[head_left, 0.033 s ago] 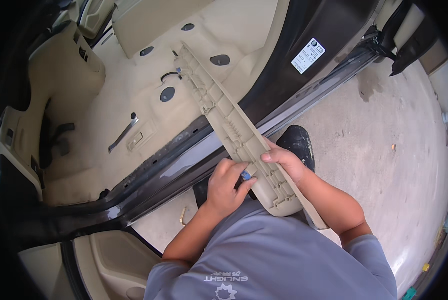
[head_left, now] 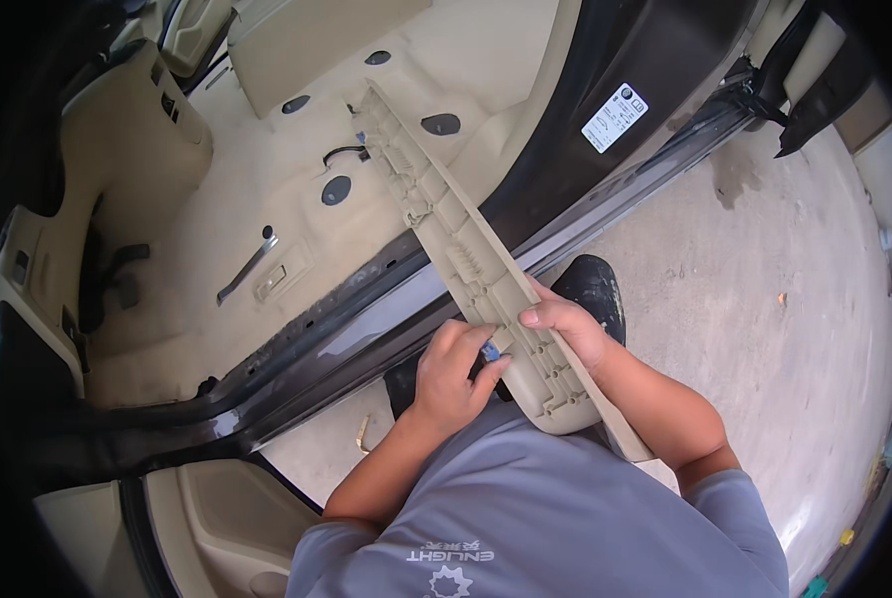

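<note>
From my remote post I see matt plastic in the long ribbed beige strip (head_left: 468, 254) under the right thumb (head_left: 554, 316), more plastic in the small blue clip (head_left: 491, 351) between the left fingertips (head_left: 493, 373), and glossy metal along the dark-brown sill (head_left: 376, 319) beyond them.

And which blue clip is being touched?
The near blue clip, between the left hand's thumb and finger; the far blue clip, up the beige trim, is untouched.

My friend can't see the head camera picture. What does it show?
A person's right hand holds a long, ribbed beige panel while the left hand pinches a small blue clip at its edge. The panel's far end extends over a car's beige floor.
</note>
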### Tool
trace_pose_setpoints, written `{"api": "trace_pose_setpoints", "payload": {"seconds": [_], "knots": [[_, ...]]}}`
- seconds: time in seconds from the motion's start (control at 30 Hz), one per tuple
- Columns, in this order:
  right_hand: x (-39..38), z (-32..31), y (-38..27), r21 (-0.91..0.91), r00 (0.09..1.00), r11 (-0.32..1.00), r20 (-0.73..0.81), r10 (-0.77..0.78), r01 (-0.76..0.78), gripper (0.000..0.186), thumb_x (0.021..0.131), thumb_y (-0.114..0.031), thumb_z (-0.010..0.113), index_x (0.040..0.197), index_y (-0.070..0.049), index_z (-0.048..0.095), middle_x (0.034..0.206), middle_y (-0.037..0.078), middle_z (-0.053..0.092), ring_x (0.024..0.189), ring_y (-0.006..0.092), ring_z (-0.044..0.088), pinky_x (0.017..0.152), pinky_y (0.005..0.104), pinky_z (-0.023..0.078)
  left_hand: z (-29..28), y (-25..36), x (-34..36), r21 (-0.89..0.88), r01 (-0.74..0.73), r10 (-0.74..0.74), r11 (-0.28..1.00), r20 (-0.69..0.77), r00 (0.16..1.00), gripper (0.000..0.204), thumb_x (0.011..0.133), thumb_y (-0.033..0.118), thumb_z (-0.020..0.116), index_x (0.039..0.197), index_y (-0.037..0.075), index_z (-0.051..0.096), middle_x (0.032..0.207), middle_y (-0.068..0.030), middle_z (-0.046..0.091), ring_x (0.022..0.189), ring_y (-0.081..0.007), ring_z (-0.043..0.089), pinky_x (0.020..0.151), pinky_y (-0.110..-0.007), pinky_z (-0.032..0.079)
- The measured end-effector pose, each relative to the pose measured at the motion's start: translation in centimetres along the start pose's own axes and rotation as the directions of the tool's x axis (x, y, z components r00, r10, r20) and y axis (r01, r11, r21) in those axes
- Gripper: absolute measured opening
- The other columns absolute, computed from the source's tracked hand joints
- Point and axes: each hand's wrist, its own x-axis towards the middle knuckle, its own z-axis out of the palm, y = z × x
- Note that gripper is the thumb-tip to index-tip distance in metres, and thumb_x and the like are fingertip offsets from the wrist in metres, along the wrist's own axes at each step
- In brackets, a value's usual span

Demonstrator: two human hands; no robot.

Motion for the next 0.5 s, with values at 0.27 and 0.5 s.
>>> {"api": "trace_pose_setpoints", "payload": {"seconds": [0.27, 0.5], "knots": [[5.2, 7.3, -5.0, -0.564, 0.946, 0.821, -0.208, -0.248, 0.091, 0.081, 0.09, -0.024, 0.072, 0.158, 0.0, 0.034, 0.124, 0.013, 0.061, 0.113, 0.0211, 0.059, 0.094, 0.0333, 0.05, -0.2, -1.1, -1.4, -0.715, 0.238, -0.294, 0.658, 0.047, 0.955, 0.099, 0.094, 0.068, 0.064, 0.154, -0.005, 0.033, 0.143, -0.0235, 0.055, 0.119, -0.0276, 0.059, 0.1, -0.042, 0.05], [19.2, 12.2, -7.1, -0.806, 0.731, 0.592, -0.389, -0.56, 0.025, 0.096, 0.091, -0.037, 0.072, 0.163, -0.001, 0.02, 0.152, 0.029, 0.037, 0.137, 0.0428, 0.048, 0.113, 0.0463, 0.044, -2.3, 0.0, -0.7, -0.972, 0.034, -0.538, 0.232, -0.099, 0.837, 0.1, 0.096, 0.072, 0.056, 0.158, -0.002, 0.031, 0.153, -0.0203, 0.048, 0.14, -0.0313, 0.05, 0.118, -0.046, 0.039]]}}
